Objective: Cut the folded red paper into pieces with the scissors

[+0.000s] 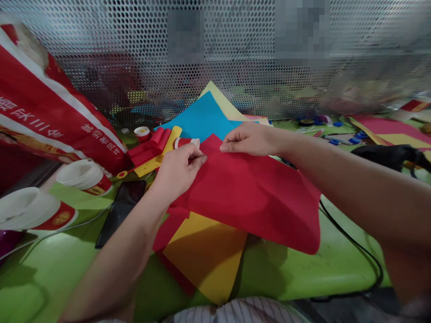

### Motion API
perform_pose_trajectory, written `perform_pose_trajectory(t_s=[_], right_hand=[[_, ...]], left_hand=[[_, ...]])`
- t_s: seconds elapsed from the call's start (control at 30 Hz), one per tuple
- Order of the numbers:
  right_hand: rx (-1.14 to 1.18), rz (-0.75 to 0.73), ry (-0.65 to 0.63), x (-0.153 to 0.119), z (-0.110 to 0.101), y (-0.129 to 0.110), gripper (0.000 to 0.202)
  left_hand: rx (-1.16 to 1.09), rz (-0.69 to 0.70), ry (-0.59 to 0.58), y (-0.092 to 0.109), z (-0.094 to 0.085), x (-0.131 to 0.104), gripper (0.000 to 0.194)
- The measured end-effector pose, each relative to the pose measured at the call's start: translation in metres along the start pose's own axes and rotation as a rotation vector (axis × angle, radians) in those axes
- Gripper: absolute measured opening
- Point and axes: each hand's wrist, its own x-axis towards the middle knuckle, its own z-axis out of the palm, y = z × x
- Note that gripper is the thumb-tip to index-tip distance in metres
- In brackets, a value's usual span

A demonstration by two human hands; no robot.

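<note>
A red sheet of paper (256, 197) lies over the green table (67, 264), its near edge lifted off the surface. My left hand (178, 168) pinches its far corner on the left side. My right hand (249, 139) pinches the same corner from the right, fingertips close together. Under the red sheet lie a yellow sheet (205, 255) and another red one (168, 229). Behind the hands a blue sheet (202, 119) and a pale yellow sheet (222, 105) lean up against the mesh screen.
A black phone (121, 208) lies left of my left arm. Paper cups (84, 177) lie on their sides at the left, beside a red printed bag (50, 116). Red paper rolls (151, 146) and small glue pots (142, 132) sit behind. A black cable (350, 242) runs at right.
</note>
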Motion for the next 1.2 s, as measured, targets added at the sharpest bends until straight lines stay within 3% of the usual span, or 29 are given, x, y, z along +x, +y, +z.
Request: perform_pose_trajectory(t_s=[0.27, 0.5, 0.77, 0.93, 1.2], right_hand=[[0.024, -0.024, -0.009, -0.0006, -0.004, -0.0033, 0.015], [0.007, -0.055, 0.031, -0.0017, -0.0037, -0.0003, 0.012], [0.003, -0.048, 0.055, 0.0008, -0.0028, -0.0031, 0.01], [-0.064, -0.019, 0.017, 0.0011, -0.0058, -0.0009, 0.022], [-0.069, -0.022, 0.008, -0.0017, -0.0093, -0.0003, 0.015]], left_hand=[[-0.148, -0.024, -0.079, 0.0014, -0.0043, 0.001, 0.018], [-0.107, -0.053, -0.175, -0.001, -0.0071, 0.0035, 0.029], [-0.118, -0.049, -0.088, -0.0057, -0.0022, 0.0046, 0.019], [-0.097, -0.052, -0.036, -0.0051, -0.0006, 0.0032, 0.017], [-0.107, -0.092, -0.112, -0.0024, -0.0091, 0.0037, 0.018]])
